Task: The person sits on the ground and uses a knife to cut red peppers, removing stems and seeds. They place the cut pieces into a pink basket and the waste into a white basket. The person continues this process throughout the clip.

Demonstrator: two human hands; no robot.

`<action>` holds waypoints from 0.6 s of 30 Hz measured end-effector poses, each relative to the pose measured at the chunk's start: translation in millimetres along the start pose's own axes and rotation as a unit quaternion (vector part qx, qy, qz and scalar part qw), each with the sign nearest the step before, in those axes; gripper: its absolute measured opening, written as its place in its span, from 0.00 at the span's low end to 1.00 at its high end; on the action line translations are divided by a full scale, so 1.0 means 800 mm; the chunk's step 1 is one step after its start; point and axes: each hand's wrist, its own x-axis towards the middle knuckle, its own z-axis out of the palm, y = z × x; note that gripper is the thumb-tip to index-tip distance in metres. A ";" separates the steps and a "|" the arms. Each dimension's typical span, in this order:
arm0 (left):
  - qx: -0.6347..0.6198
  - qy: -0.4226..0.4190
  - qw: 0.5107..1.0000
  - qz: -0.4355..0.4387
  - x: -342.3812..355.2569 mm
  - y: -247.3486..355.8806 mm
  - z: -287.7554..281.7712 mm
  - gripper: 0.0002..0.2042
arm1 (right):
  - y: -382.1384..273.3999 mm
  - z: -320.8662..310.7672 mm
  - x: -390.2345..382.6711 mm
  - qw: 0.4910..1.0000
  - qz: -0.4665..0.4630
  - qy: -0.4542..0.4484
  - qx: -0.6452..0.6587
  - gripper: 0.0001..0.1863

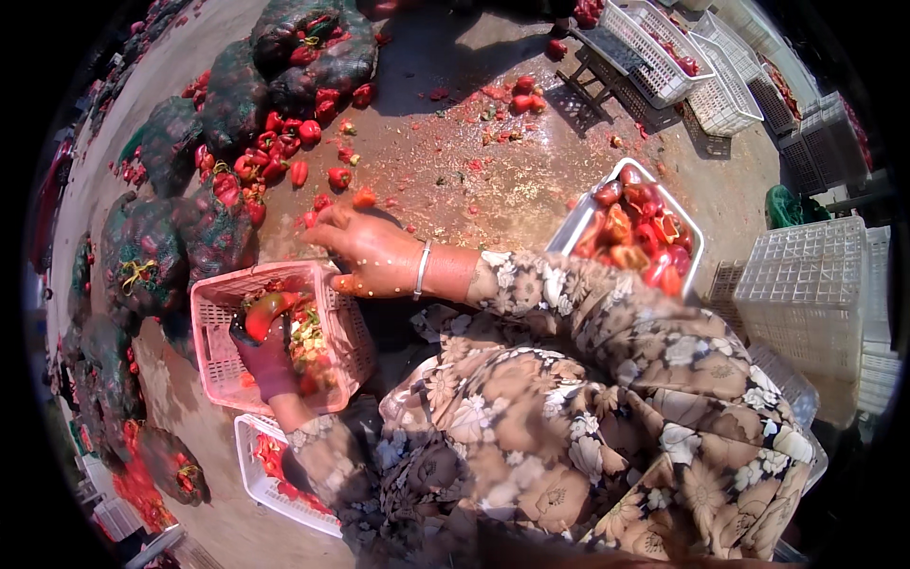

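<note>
My left hand (263, 362), in a dark purplish glove, is closed around a red bell pepper (270, 315) inside the pink plastic basket (223, 387). Pale seedy cores and pepper scraps (309, 339) lie in that basket, beside the hand. Past the basket's right rim, my right hand (365, 248) is bare with a white band at the wrist. Its fingers point left, the thumb is apart from them, and I see nothing held. Bits of seed stick to its skin.
Green mesh sacks of peppers (142, 251) line the left, with loose red peppers (275, 152) beside them. A white crate (697, 248) of cut peppers stands right; another white crate (248, 455) sits below the pink basket. Stacked crates (801, 284) stand far right. Scraps litter the wet floor (436, 142).
</note>
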 end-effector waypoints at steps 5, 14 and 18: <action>0.012 -0.018 1.000 0.003 -0.033 0.080 -0.054 0.31 | -0.058 0.092 0.046 0.991 -0.123 -0.059 0.002 0.29; 0.146 0.150 0.976 0.067 -0.067 0.084 -0.076 0.32 | -0.079 0.148 0.058 0.992 -0.083 -0.039 0.083 0.17; 0.179 0.147 0.973 0.006 -0.086 0.077 -0.082 0.26 | -0.076 0.173 0.052 0.990 -0.075 -0.052 0.106 0.15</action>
